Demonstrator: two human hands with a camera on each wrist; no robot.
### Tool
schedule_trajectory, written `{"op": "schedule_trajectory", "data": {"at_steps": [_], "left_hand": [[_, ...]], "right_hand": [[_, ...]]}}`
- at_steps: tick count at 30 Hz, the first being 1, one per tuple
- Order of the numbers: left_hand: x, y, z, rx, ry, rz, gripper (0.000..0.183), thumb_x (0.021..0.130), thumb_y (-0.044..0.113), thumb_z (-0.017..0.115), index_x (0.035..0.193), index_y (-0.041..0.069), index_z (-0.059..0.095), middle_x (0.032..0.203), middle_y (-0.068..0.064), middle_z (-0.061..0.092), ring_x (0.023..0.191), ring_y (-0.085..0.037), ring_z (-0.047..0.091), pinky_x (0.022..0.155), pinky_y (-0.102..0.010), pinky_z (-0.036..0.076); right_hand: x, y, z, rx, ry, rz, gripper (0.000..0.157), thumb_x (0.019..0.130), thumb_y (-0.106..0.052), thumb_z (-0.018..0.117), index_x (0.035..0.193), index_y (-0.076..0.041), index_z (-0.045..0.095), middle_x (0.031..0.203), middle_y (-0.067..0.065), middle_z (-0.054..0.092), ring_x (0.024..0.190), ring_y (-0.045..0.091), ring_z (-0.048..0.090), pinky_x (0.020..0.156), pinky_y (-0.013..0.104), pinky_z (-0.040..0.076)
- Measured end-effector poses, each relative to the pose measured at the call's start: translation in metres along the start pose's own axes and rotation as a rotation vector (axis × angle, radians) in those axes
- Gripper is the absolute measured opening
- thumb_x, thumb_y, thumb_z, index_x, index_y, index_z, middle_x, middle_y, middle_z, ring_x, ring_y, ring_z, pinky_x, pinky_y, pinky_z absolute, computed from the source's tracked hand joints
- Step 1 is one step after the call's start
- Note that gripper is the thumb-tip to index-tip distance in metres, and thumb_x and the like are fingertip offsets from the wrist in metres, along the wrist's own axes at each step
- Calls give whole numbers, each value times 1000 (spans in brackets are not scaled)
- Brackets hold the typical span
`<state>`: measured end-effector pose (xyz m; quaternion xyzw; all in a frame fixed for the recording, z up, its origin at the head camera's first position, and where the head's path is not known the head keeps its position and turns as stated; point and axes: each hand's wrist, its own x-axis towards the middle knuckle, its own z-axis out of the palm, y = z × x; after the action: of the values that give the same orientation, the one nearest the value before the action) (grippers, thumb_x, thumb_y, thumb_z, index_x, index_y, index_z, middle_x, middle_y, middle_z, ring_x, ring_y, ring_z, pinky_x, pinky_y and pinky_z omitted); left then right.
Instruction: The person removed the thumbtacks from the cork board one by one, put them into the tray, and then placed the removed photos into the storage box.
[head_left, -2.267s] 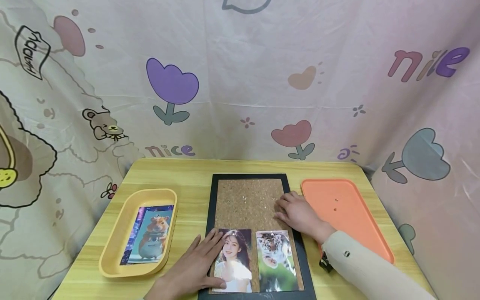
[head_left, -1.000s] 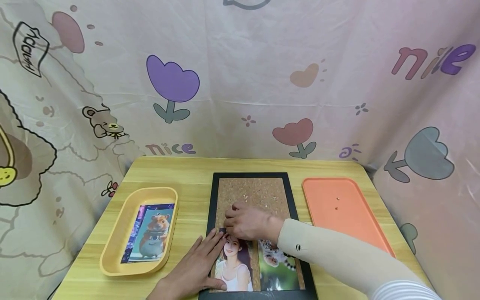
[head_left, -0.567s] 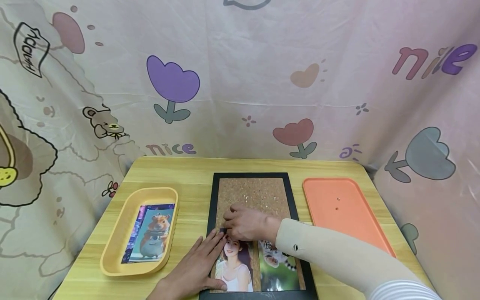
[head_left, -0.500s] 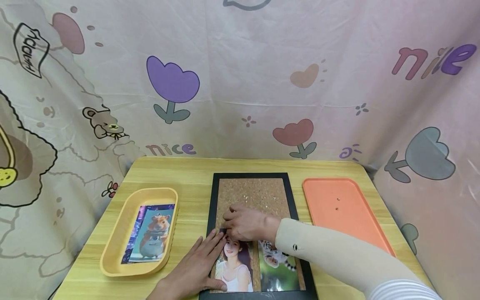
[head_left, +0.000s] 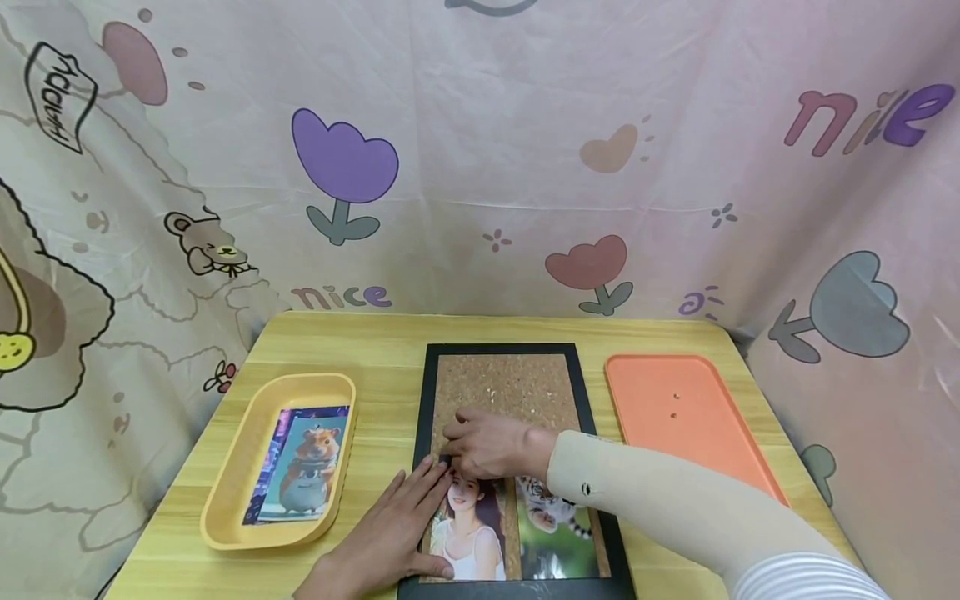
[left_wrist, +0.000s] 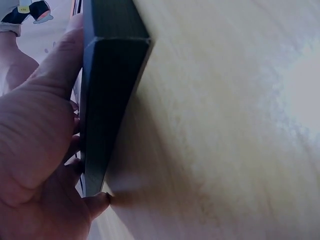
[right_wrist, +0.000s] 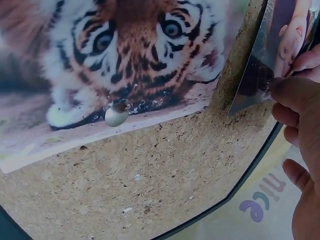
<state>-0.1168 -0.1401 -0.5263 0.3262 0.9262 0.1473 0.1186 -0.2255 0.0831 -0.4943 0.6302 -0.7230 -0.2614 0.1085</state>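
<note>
Portrait photo (head_left: 474, 542) is laid at the lower left of the black-framed corkboard (head_left: 502, 379), just beside the tiger photo (head_left: 562, 550), on which a round pin (right_wrist: 116, 115) is seen. Its left edge is covered by the left hand (head_left: 390, 529), fingers straight. Its top is touched by the right hand (head_left: 495, 446), fingers curled; whether anything is pinched cannot be told.

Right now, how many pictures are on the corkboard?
2, side by side on the corkboard: a portrait photo on the left and a tiger photo on the right, partly behind the sleeve.
</note>
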Motion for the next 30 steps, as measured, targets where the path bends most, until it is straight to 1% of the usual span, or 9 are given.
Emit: {"op": "schedule_trajectory", "data": {"at_steps": [6,14,21,26,30], "left_hand": [[0,0,0,0,4,-3,115,82,86,57,163,7,40,172,-13,32,162,-36,21,123,-64,33],[-1,-1,2,3,13,8,115,82,87,56,163,7,39,173,-12,31,162,-36,21,122,-64,34],[-2,0,3,12,30,13,115,82,88,54,163,7,39,172,-12,32,162,-36,22,122,-63,34],[-1,0,3,11,29,11,115,81,88,54,163,8,40,172,-12,33,162,-35,22,122,-63,34],[-1,-1,4,27,30,11,115,81,88,54,163,8,40,172,-11,33,162,-35,22,123,-63,33]], "right_hand": [[2,1,1,-19,0,-33,27,107,-46,50,111,-40,76,122,-24,69,97,9,46,87,29,39],[3,2,0,-43,16,-73,32,107,-48,45,109,-36,75,114,-21,69,98,9,47,87,29,40],[2,5,3,-101,43,-145,40,110,-49,39,112,-33,75,111,-19,70,98,11,49,87,31,40],[2,8,3,-100,32,-183,43,111,-51,34,114,-33,74,113,-19,69,101,11,50,88,31,39],[1,11,6,-79,38,-194,40,111,-47,37,115,-31,73,114,-17,68,101,11,50,89,31,41]]}}
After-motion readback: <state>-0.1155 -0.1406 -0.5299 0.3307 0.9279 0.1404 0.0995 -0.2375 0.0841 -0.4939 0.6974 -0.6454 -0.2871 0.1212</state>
